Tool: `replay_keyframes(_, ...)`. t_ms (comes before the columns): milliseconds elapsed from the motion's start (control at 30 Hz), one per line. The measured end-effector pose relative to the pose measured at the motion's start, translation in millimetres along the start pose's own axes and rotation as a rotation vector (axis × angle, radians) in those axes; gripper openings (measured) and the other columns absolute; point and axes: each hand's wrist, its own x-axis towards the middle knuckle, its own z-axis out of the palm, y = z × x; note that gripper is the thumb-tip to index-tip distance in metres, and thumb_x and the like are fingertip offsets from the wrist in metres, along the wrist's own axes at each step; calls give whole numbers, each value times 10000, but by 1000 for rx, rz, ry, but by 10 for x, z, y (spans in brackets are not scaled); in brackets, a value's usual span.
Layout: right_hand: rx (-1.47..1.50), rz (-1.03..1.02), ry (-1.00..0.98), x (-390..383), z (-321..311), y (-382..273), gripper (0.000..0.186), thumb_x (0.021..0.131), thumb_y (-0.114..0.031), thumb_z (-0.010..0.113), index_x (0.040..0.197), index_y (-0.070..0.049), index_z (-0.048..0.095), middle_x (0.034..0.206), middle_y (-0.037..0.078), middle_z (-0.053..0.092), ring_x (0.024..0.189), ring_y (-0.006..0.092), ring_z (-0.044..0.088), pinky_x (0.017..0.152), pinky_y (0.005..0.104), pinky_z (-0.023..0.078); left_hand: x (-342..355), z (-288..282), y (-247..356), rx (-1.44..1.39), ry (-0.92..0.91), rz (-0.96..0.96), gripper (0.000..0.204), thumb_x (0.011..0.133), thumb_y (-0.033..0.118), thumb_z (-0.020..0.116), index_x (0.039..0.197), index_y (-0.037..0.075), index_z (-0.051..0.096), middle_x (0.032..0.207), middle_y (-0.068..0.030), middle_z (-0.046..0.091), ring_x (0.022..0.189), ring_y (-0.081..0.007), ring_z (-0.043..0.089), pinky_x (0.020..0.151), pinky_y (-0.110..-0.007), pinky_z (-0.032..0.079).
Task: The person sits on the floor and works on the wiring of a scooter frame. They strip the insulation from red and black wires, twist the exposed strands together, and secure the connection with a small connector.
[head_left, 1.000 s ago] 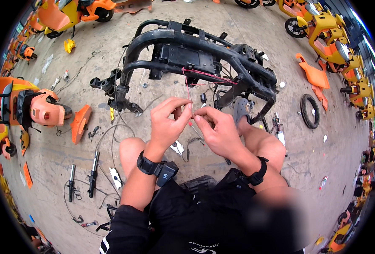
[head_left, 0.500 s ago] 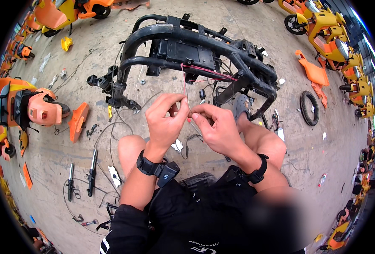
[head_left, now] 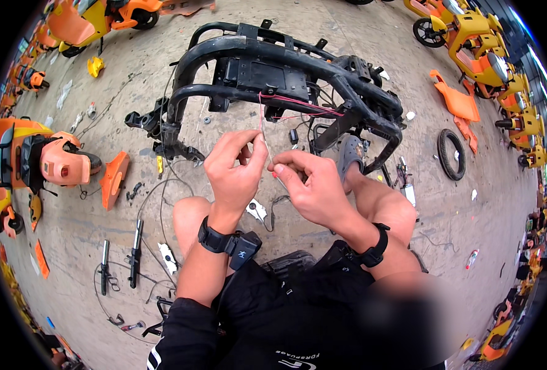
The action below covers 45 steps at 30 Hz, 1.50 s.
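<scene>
- Person's 2 bare hands, ctr, above concrete floor; bare knees either side, grey clog on R foot.
- Thin red wire: comes off near side of black bike frame, drops twd the person; long axis approx. straight away from the body.
- L hand: thumb & index pinched on the wire, just below where it leaves the frame; other fingers curled. This hand is nearer the frame.
- R hand: to the R & a bit closer to the body, thumb & index tips near each other by the strand's lower end; can't tell if they grip it. Small gap btwn the 2 hands.
- On floor: white piece below the hands, orange panel & fork tubes to L, black tyre to R.
</scene>
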Motion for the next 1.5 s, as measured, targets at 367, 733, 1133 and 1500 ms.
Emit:
replay_keyframes(367,37,-8,11,-4,30,37,152,916,-56,614,998,23,714,671,131,668,521,120,554,519,303,437,48,15,-11,11,38,-40,92,830,-10,749,921,2,744,770,-62,686,565,-94,538,499,-244,417)
replay_keyframes(733,-7,119,-84,-17,-20,-17,139,976,-39,611,1045,56,687,855,36,715,741,41,564,633,222,444,100,35,-46,48,63,-40,90,841,7,741,931,2,742,749,-54,673,574,-98,533,509,-244,405)
replay_keyframes(1133,235,175,-97,-100,42,75,196,1021,-112,576,1122,36,657,759,6,638,656,51,536,585,231,422,-49,-299,-28,-208,-25,-360,186,968,140,692,995,-42,717,845,-72,731,695,-83,660,598,-232,499)
replay_keyframes(1500,-350,-45,-40,-138,46,52,128,923,-110,698,981,0,726,797,71,732,564,129,627,545,288,492,-61,-163,56,-603,-389,-693,238,1016,133,623,1120,-70,693,898,-124,751,731,-106,648,676,-251,534)
